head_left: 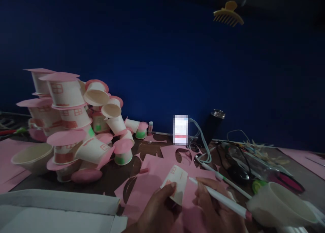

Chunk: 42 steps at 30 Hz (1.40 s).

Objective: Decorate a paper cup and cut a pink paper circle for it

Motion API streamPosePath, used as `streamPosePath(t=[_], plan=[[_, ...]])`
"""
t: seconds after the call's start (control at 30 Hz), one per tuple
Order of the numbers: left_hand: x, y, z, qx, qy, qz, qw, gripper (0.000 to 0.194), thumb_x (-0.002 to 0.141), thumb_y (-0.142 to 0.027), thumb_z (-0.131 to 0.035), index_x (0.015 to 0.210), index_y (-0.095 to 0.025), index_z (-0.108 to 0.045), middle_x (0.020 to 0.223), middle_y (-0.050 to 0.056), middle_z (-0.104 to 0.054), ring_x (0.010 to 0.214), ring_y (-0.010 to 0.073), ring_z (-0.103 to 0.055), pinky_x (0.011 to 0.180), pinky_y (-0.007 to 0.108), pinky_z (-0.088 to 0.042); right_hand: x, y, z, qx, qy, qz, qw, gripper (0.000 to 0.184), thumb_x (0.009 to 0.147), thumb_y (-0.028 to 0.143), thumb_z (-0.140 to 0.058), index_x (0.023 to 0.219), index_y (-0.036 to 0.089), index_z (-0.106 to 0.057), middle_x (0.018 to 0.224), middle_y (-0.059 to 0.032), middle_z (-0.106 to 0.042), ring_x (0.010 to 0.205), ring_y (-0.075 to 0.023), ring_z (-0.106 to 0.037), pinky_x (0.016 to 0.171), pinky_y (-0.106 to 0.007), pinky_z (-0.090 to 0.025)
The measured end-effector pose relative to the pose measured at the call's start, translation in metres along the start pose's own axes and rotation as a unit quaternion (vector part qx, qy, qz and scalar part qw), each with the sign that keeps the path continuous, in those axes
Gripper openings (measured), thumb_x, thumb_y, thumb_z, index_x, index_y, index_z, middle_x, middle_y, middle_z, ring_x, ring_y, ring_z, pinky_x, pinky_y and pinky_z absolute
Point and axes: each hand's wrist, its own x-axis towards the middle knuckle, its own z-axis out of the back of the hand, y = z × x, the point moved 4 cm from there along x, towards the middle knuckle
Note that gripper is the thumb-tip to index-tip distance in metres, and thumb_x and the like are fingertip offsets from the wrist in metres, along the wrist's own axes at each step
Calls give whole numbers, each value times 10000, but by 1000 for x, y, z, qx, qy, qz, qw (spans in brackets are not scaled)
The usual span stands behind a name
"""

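The left hand (158,206) is pinching a cup (179,182) with its thumb on the near side, holding it tilted above pink paper (149,165). The right hand (215,206) is pinching a pen (225,202) between thumb and fingers, its tip pointing just beside the cup. Other cups (68,92) are standing and leaning in a pile on the left, beyond a white box (63,202).
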Motion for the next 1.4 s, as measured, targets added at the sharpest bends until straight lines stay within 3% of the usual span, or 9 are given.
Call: streamPosePath(t=[0.13,0.37,0.63,0.83,1.0,1.1,1.2,1.4], plan=[[-2,0,-3,9,-4,-2,1000,77,807,-154,-617,854,-105,-653,775,79,-710,696,168,-642,684,271,-465,1,-1,1,11,-24,-23,999,247,877,438,-547,919,214,-641,733,-15,-674,510,-144,-670,459,-206,-552],[-7,0,-7,16,13,5,1000,122,824,-159,-581,882,-85,-658,734,76,-689,724,183,-641,775,299,-479,5,-6,1,-13,22,51,998,190,894,345,-549,984,206,-644,821,-53,-722,520,-159,-700,463,-215,-589],[-7,-2,-8,5,32,4,999,125,808,-139,-589,888,-90,-671,832,106,-715,827,209,-660,830,304,-471,2,-5,-1,-1,33,58,998,178,901,331,-549,1018,219,-625,842,-46,-723,558,-168,-724,485,-218,-605],[-10,-1,-11,-4,57,2,998,119,805,-136,-590,862,-91,-685,834,103,-719,814,211,-660,770,287,-472,2,1,-1,-19,16,65,998,174,905,344,-541,1001,231,-633,837,-36,-736,545,-159,-715,474,-217,-590],[-9,-1,-11,19,54,0,998,138,822,-152,-577,868,-85,-689,787,91,-717,715,186,-649,676,269,-466,3,0,-2,-18,39,73,996,174,913,325,-535,1017,218,-624,832,-46,-741,567,-170,-725,469,-219,-595],[-9,-2,-13,11,76,-3,997,154,826,-139,-575,896,-67,-693,826,107,-727,768,192,-663,747,275,-481,3,-1,-3,-13,39,67,997,175,917,323,-530,1016,211,-621,821,-54,-742,589,-181,-732,497,-228,-610],[-9,-2,-12,-3,62,-2,998,134,813,-129,-596,884,-74,-696,856,106,-739,788,188,-675,793,268,-487,3,-2,-4,-11,38,67,997,172,915,323,-530,1009,214,-624,803,-50,-741,574,-183,-731,493,-231,-611],[-9,-2,-14,-16,67,-1,998,133,826,-114,-571,886,-79,-685,848,105,-740,788,191,-680,771,281,-502,3,-3,-3,-9,43,73,996,151,917,301,-530,1008,220,-618,806,-42,-727,602,-181,-730,550,-247,-624]])
